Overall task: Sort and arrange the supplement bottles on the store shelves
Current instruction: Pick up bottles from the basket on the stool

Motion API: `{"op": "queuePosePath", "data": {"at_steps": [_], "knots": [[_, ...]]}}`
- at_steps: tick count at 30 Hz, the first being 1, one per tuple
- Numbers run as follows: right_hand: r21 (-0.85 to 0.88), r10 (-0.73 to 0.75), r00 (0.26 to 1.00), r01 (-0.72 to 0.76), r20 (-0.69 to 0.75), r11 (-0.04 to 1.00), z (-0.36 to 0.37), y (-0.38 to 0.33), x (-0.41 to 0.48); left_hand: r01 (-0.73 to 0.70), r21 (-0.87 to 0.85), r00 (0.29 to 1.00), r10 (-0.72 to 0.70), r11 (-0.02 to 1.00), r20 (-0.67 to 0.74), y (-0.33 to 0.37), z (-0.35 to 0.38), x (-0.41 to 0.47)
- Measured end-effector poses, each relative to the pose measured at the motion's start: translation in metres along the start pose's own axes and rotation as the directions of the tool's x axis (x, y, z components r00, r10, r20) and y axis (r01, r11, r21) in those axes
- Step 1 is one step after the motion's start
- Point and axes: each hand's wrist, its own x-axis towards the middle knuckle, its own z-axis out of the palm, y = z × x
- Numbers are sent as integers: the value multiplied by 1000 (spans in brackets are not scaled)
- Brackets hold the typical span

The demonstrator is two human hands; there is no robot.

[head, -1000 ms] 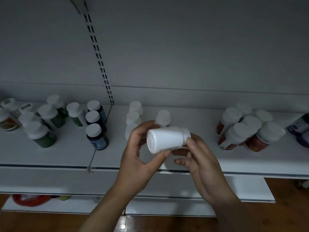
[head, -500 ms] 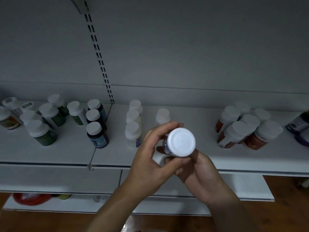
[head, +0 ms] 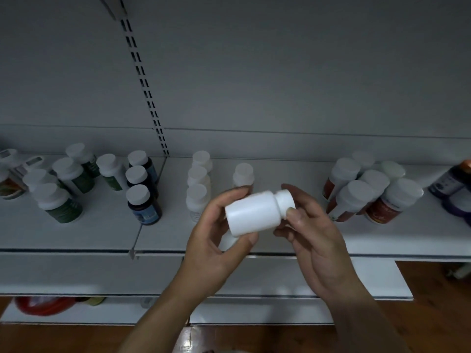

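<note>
A plain white bottle lies sideways in front of the shelf, its cap pointing right. My left hand grips the bottle's body from below and the left. My right hand holds the cap end with thumb and fingers. On the shelf behind stand three white bottles in a row and one lone white bottle. Dark blue-labelled bottles stand left of those, green-labelled ones further left, and red-labelled ones on the right.
Purple bottles sit at the far right edge of the shelf. A slotted upright runs up the back panel. A lower shelf juts out below, with a red object under it at the left. Wooden floor shows underneath.
The white bottle has been turned in both hands: its cap faced the camera half a second ago, and now it lies sideways with the cap to the right.
</note>
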Motion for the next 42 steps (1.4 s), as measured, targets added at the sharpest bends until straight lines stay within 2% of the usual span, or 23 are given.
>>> {"op": "queuePosePath", "data": {"at_steps": [7, 10, 12, 17, 23, 29, 34, 37, 42], "knots": [[-219, -77, 995, 88, 58, 972, -4, -4, -2, 154, -104, 988, -153, 982, 18, 4, -3, 2], [-325, -75, 991, 107, 108, 939, -5, -9, -3, 188, -61, 982, -189, 980, -9, 3, -3, 5], [-356, -78, 993, 104, 87, 929, -5, -10, -1, 196, -30, 980, -197, 980, -29, 3, -2, 5], [-356, -57, 997, 34, -52, 934, -4, -5, 5, 115, -38, 992, -113, 993, 49, -1, -4, 3], [-359, -19, 994, 55, 103, 932, -7, -6, 3, 205, -77, 976, -210, 976, -58, 4, 0, 10], [-313, -11, 1000, 3, -24, 950, -2, -5, 9, 176, -125, 984, -175, 976, 21, 0, 2, 8], [-307, -16, 999, 28, 41, 951, -6, -7, 8, 199, -117, 978, -205, 973, -41, -2, 5, 11], [-300, -27, 1000, 25, -3, 953, -5, -7, 8, 207, -96, 978, -209, 974, -16, -3, 6, 11], [-302, 49, 998, -62, -51, 951, -5, -5, 12, 123, -78, 992, -121, 989, 30, -6, 4, 9]]}}
